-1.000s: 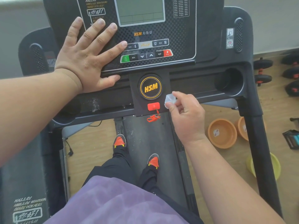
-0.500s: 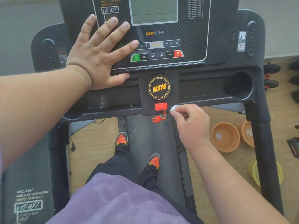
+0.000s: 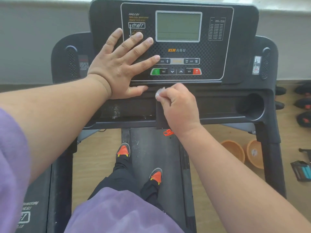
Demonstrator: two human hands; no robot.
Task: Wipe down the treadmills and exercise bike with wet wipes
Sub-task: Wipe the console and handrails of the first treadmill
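Observation:
I stand on a black treadmill and face its console (image 3: 210, 64), which has a grey screen (image 3: 178, 26) and a row of buttons (image 3: 175, 71). My left hand (image 3: 117, 68) lies flat with spread fingers on the console's left side. My right hand (image 3: 178, 106) pinches a small crumpled white wet wipe (image 3: 159, 93) and holds it against the centre panel just under the console's lower edge. This hand covers the round HSM badge and the red safety key. A red cord (image 3: 168, 132) hangs below my wrist.
A cup holder (image 3: 252, 106) sits in the tray (image 3: 218, 106) at the right; white dusty marks (image 3: 116, 111) show in the tray's left part. Orange bowls (image 3: 234, 149) and dumbbells (image 3: 303, 105) lie on the wooden floor at the right. A second treadmill (image 3: 33, 207) stands at the left.
My right hand has moved up and left with the wipe, from beside the red safety key to the top of the centre panel. The left hand stayed flat on the console. The view tilted upward.

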